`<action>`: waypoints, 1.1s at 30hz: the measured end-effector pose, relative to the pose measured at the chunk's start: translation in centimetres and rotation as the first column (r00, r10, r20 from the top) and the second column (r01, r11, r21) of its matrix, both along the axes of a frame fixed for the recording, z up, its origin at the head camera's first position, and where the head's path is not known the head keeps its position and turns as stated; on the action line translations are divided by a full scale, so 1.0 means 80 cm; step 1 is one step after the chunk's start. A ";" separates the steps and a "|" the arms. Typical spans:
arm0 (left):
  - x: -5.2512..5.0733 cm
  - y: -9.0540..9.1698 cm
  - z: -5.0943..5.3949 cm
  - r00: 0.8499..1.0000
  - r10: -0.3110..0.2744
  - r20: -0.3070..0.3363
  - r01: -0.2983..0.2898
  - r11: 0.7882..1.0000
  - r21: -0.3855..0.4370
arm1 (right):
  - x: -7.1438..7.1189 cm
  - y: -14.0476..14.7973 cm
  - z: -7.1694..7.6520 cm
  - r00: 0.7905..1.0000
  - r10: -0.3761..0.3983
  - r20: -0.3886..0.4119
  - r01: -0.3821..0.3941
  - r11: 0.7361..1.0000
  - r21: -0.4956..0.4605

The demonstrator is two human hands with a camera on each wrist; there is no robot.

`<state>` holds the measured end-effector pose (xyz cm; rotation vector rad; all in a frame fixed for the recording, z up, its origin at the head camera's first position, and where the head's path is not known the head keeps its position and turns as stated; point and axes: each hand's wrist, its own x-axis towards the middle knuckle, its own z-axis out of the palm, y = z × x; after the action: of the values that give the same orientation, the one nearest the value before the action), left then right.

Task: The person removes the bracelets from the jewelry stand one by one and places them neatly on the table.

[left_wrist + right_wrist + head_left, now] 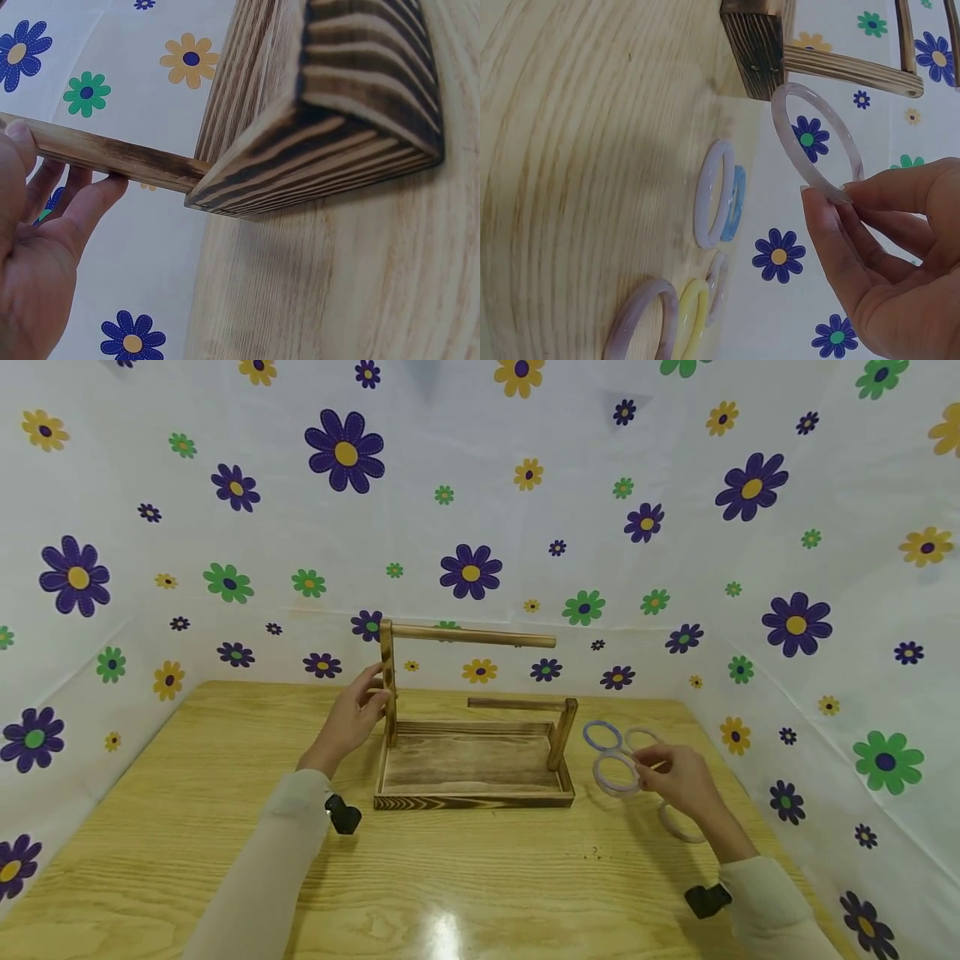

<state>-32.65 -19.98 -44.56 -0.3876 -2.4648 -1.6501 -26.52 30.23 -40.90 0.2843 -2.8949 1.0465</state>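
Observation:
A wooden display stand (474, 802) rests on the table, with a tray base and two posts, each carrying a horizontal rod. My left hand (351, 717) grips its tall left post (387, 681); in the left wrist view, the thumb lies on one side of the post (112, 152) and fingers on the other. To the right of the stand, my right hand (681, 779) pinches a pale translucent bangle (781, 124) between thumb and fingertips, raised above the table. The upper rod (472, 636) and lower rod (517, 703) carry no bangles.
Several bangles lie on the table at right: a blue one (737, 202), a lavender one (703, 199), a yellow one (699, 319), a mauve one (621, 330) and a clear one (722, 281). Flower-printed cloth (420, 527) encloses the table (420, 877) behind and at the sides.

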 end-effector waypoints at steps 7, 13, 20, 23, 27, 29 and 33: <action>0.002 0.002 0.001 1.000 0.002 0.012 -0.002 1.000 0.002 | 0.003 0.005 -0.006 1.000 0.024 0.012 -0.024 1.000 0.006; 0.001 0.002 0.002 1.000 -0.001 0.018 0.001 1.000 0.001 | 0.006 0.007 -0.011 0.998 0.035 0.043 -0.035 0.999 -0.005; 0.000 0.002 0.002 1.000 -0.005 0.018 0.005 1.000 0.005 | 0.008 0.008 -0.015 0.996 0.056 0.066 -0.056 0.998 0.009; 0.001 0.001 0.001 1.000 0.000 0.016 0.000 1.000 0.000 | 0.009 0.008 -0.016 0.996 0.055 0.076 -0.056 0.998 0.014; 0.002 0.002 0.002 1.000 0.007 0.022 -0.007 1.000 -0.010 | 0.007 0.009 -0.019 0.994 0.069 0.080 -0.070 0.997 0.015; 0.002 0.002 0.003 1.000 0.005 0.025 -0.005 1.000 -0.006 | 0.006 0.010 -0.022 0.994 0.077 0.081 -0.079 0.997 0.021; 0.002 0.002 0.003 1.000 0.001 0.021 -0.001 1.000 0.003 | 0.005 0.012 -0.028 0.991 0.086 0.101 -0.088 0.996 0.009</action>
<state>-32.50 -19.81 -44.35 -0.3698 -2.4766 -1.6663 -26.13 31.16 -43.11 0.3723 -3.0045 1.0850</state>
